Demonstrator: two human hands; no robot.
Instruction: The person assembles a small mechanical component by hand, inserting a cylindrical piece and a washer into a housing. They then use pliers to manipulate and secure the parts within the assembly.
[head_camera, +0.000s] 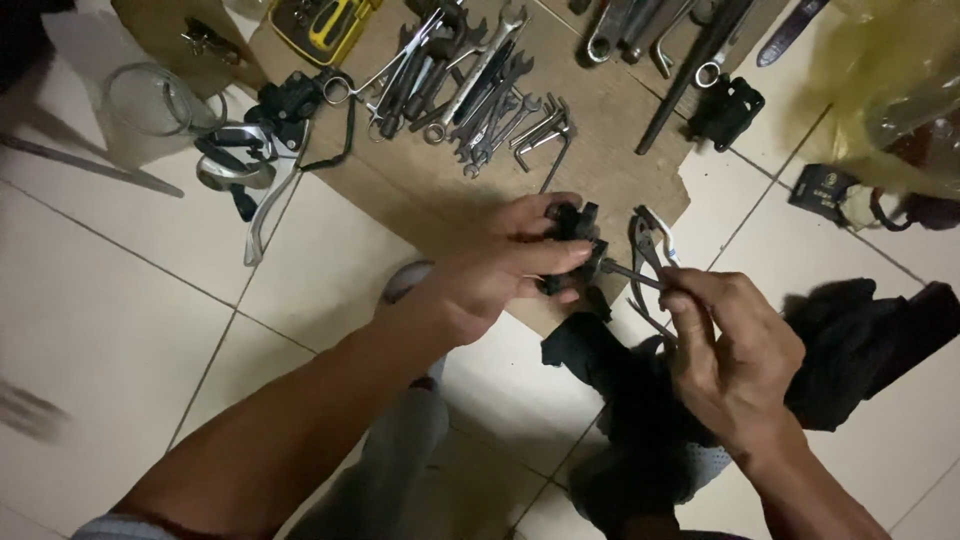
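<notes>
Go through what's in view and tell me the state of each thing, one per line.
Left hand: closed around a black pedal.
Black pedal: held off the floor.
Right hand: gripping pliers.
Pliers: held, nose at the pedal.
Second black pedal: lying on cardboard.
Wrenches: spread loose on cardboard.
Brake levers: lying on tiles.
Black cloth: crumpled on floor.

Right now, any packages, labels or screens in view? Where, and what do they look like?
Yellow plastic bag: top right corner, crumpled, see-through.
Small black box: on the tile under that bag, pale label on its face.
Yellow and black tool case: top edge, on the cardboard sheet, open.
No screens.
</notes>
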